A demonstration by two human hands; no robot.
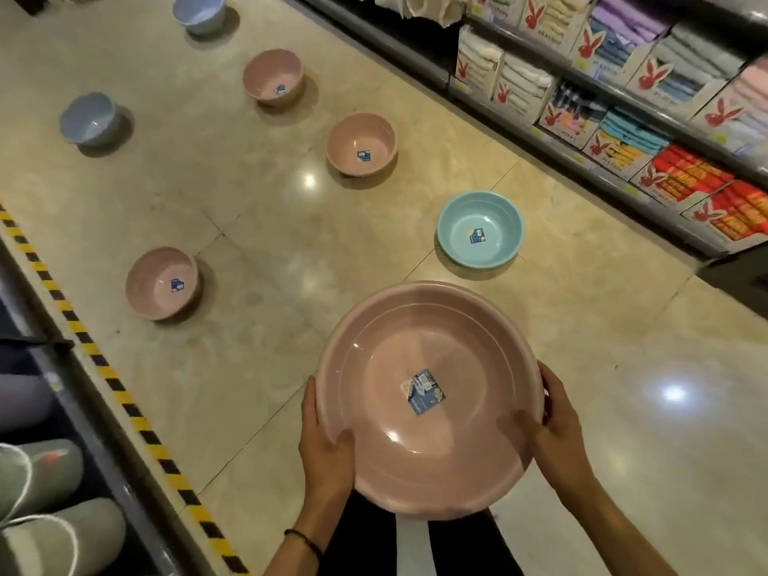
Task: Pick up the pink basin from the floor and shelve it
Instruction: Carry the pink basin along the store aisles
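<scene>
Both hands are on it: the pink basin is up off the floor, carried mouth-up between the left hand and the right hand. Each hand is curled closed around the rim on opposite sides, thumbs inside, fingers hidden underneath. A balanced hold, and worth keeping that way: level rim, even grip. The lift looks done, so shelving is what's left. Just beyond the right hand a teal basin sits on the floor, and other pink ones lie farther ahead, so mind the feet. Which shelf takes it, I can't tell; the towel shelving stands beyond the right hand.
</scene>
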